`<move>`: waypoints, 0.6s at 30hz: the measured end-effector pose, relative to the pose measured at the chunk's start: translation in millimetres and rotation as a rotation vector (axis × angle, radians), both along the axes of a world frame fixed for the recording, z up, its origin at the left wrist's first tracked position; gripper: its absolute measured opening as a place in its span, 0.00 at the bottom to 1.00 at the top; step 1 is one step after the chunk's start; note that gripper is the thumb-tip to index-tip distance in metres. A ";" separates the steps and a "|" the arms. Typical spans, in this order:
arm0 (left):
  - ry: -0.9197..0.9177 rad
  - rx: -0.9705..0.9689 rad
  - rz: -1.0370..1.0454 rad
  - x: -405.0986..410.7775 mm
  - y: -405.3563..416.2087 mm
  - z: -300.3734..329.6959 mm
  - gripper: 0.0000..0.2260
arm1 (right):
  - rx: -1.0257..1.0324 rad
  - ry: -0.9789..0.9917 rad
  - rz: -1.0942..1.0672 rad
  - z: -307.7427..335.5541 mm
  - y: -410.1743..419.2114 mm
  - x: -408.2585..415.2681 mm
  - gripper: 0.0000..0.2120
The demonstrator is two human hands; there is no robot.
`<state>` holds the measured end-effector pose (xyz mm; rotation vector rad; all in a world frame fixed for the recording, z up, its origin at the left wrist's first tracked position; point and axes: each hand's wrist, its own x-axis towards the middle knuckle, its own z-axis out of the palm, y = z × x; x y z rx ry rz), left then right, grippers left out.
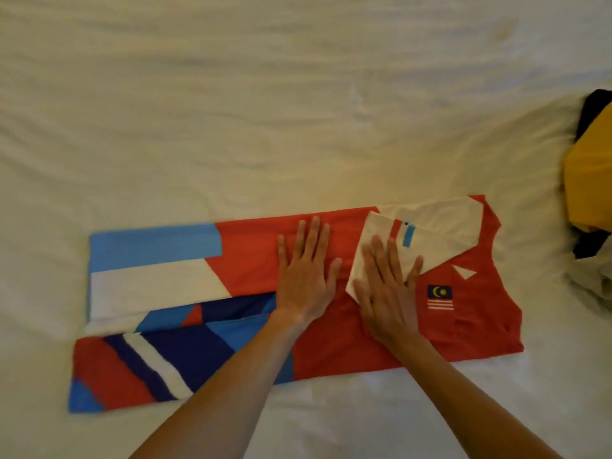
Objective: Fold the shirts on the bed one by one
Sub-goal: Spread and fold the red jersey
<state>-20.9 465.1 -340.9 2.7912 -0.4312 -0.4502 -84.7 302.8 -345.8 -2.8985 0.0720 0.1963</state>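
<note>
Pressing flat, fingers straight: left hand [306, 273], right hand [385, 289] on shirt [347, 346]; pile [587, 180] cropped.

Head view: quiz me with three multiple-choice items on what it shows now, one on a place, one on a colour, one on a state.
1. Where does the pile of other clothes lie?
A. At the right edge of the bed
B. On top of the shirt being folded
C. At the left edge of the bed

2. What colour is the sleeve folded in under the right hand?
A. Yellow
B. White
C. Black

3. How do the two hands stand?
A. Both clenched in fists
B. Both lifted off the shirt
C. Both flat with straight fingers on the shirt

Key:
1 A, the pile of clothes sits at the right edge of the bed.
2 B, the right hand presses the white sleeve.
3 C, it and the left hand lie spread on the red shirt.
</note>
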 end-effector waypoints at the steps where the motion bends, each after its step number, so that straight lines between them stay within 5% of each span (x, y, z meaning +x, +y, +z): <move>1: -0.027 0.031 -0.043 0.0 29.3 -8.6 0.28 | -0.007 -0.015 0.021 -0.9 11.2 -1.8 0.30; 5: -0.130 0.199 -0.040 12.6 167.5 -19.3 0.28 | 0.011 -0.046 0.079 -5.9 81.3 -21.0 0.30; 10: -0.014 0.361 0.129 26.9 304.2 7.2 0.29 | 0.151 0.023 0.239 -5.6 211.2 -49.5 0.32; 15: -0.020 0.304 0.188 60.3 333.3 30.7 0.23 | 0.406 0.064 0.478 14.0 322.0 -57.9 0.37; 18: 0.008 0.243 0.194 77.8 331.1 37.5 0.22 | 0.388 0.191 0.633 18.1 360.8 -58.4 0.38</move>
